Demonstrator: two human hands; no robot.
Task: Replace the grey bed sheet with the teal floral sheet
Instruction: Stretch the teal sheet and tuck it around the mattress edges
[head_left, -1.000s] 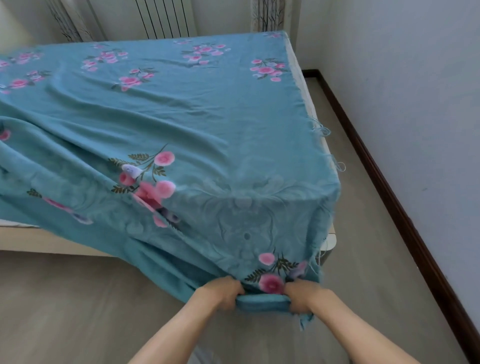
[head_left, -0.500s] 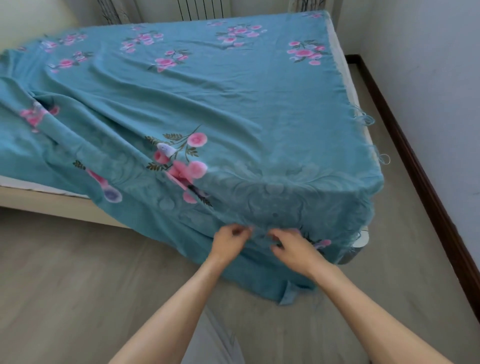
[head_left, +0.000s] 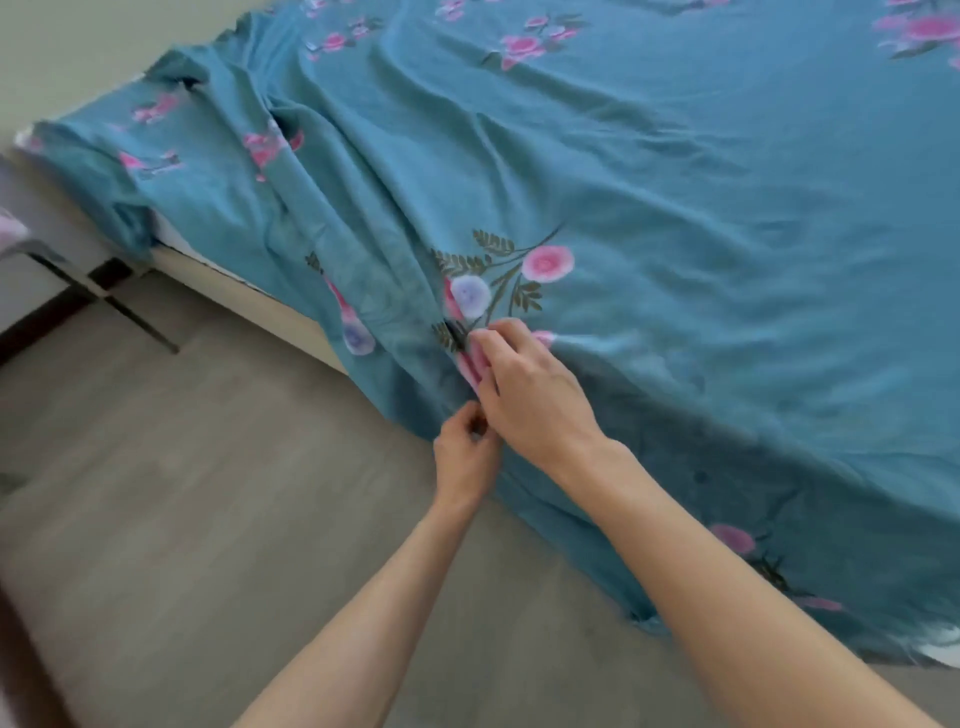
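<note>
Item: sheet (head_left: 649, 171), teal floral, spread over the bed, its near edge hanging toward the floor (head_left: 182, 467); no grey sheet in view. Left hand (head_left: 465, 457): closed in a narrow pinch on the hanging cloth just below the bed edge. Right hand (head_left: 530, 395): directly above and touching the left, fingers (head_left: 498, 338) curled and pinched on a fold by the pink and lilac flower print. Condition of cloth at the grip: a deep ridge runs up and away from our two hands across the bed top; to the left of the grip the cloth is bunched and rides up, baring the pale bed frame (head_left: 234, 280); to the right of the grip it lies fairly smooth and drapes low. Step in hand, as we judge it: drawing out the ridge and evening the overhang on this side. Handling note: we do best to keep both pinches firm but spread them apart along the edge, pulling down and to the left so the ridge flattens instead of shifting sideways. A tug straight down from one point would likely deepen the crease and drag the far side short. The bunched left corner wants the next attention. Progress, by our estimate: sheet on, laying-out not yet finished.
</note>
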